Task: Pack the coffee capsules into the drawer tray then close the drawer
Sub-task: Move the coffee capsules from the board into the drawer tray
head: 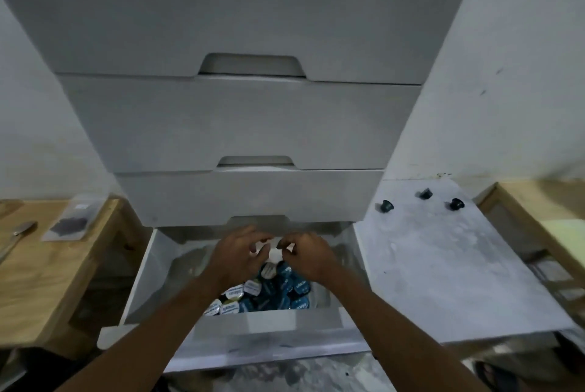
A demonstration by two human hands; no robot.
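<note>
The bottom drawer (139, 281) of a grey drawer unit is pulled out. In it lie several coffee capsules (278, 293) with blue and white foil lids, heaped in a tray behind a white front wall (269, 320). Both my hands reach over the back of the heap. My left hand (235, 254) and my right hand (308, 254) have their fingers curled close together around small white capsules (274, 254); the exact grip is hard to make out. Three dark capsules (386, 206) lie loose on the grey surface to the right.
Two shut drawers (240, 125) rise above the open one. A grey slab (443, 265) lies to the right, with a wooden frame (538, 220) beyond it. On the left a wooden table (47, 271) holds a clear packet (71, 220) and a metal utensil (19, 233).
</note>
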